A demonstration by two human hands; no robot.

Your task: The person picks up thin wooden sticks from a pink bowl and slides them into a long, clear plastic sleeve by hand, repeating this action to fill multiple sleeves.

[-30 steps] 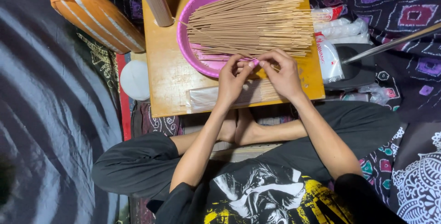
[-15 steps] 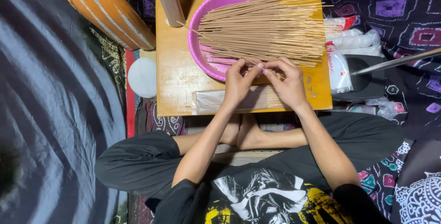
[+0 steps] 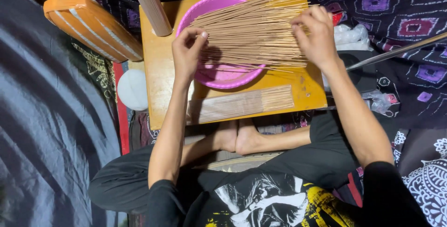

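Note:
A thick spread of thin tan sticks lies across a pink round basin on a small yellow wooden table. My left hand pinches the sticks at their left ends over the basin. At the right ends my right hand grips the same sticks. A flat clear packet of sticks lies on the table's near edge, between the basin and my crossed legs.
A wooden pole rises at the table's far left corner. An orange striped cushion lies to the left, a white round lid below it. Clear plastic bags and a long rod lie to the right.
Both hands were together at the basin's near rim. They have moved apart, the left hand to the sticks' left ends and the right hand to the right ends. The view has also zoomed closer.

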